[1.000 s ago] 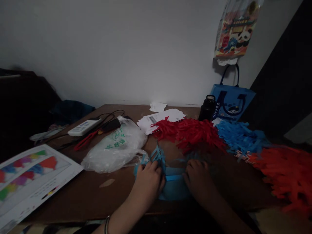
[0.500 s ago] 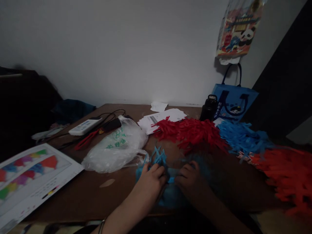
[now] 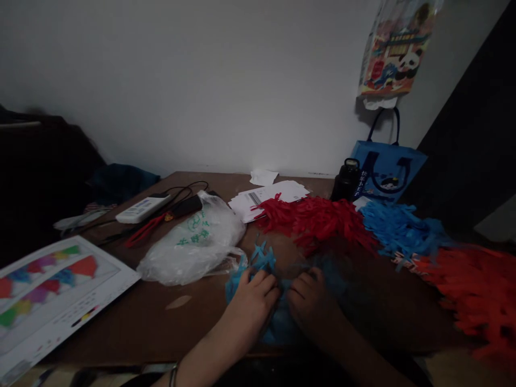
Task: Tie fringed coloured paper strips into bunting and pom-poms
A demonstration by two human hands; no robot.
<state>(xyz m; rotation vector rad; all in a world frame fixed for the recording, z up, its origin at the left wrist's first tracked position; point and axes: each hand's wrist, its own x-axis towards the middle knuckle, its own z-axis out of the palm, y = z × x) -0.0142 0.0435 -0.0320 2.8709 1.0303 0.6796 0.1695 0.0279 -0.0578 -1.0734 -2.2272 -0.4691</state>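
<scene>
Blue fringed strips (image 3: 264, 258), of paper or thin fabric, lie bunched near the table's front edge, under and around both hands. My left hand (image 3: 258, 290) is closed on the left part of the bunch, with cut strips poking out beyond its knuckles. Close beside it, my right hand (image 3: 308, 293) has its fingers curled onto the same blue material. A narrow gap shows between the hands, and blue sheet hangs below them. Fingertips of both hands are hidden. The blue material to the right is dark and blurred.
Red fringe (image 3: 322, 217), more blue fringe (image 3: 403, 226) and orange fringe (image 3: 479, 290) spread along the right. A plastic bag (image 3: 193, 242), printed sheet (image 3: 60, 295) and power strip (image 3: 143, 208) lie left. White papers (image 3: 268, 199), a black bottle (image 3: 345, 180) and a blue tote (image 3: 382, 172) stand behind.
My hands have come slightly closer together, and the bright blue strip that showed between them is now mostly covered. Both still grip the blue fringe.
</scene>
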